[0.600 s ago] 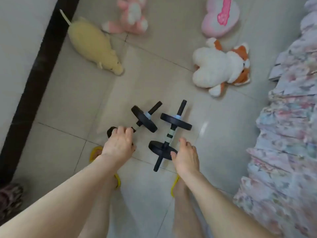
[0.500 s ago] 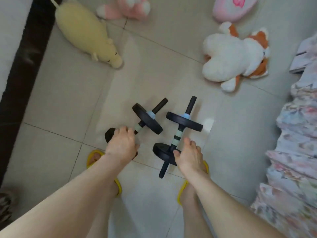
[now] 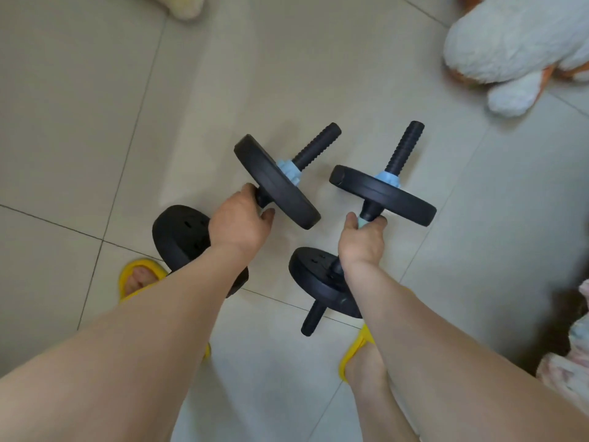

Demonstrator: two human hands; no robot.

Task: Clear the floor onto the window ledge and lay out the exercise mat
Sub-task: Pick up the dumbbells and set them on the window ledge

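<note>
Two black dumbbells with pale blue collars are in my hands above the tiled floor. My left hand (image 3: 239, 220) is closed round the bar of the left dumbbell (image 3: 276, 183), between its two plates. My right hand (image 3: 361, 239) grips the handle of the right dumbbell (image 3: 382, 194) the same way. Each bar points away from me to the upper right. My forearms hide part of the near plates. No exercise mat and no window ledge are in view.
A white and orange plush toy (image 3: 516, 43) lies on the floor at the upper right. The tip of a yellow plush (image 3: 186, 6) shows at the top edge. My feet in yellow slippers (image 3: 140, 277) stand below the dumbbells. Floral fabric (image 3: 570, 362) borders the right edge.
Both hands have closed round the dumbbell bars. The dumbbells appear larger and nearer, and the view has tilted down, so most of the plush toys have left the frame.
</note>
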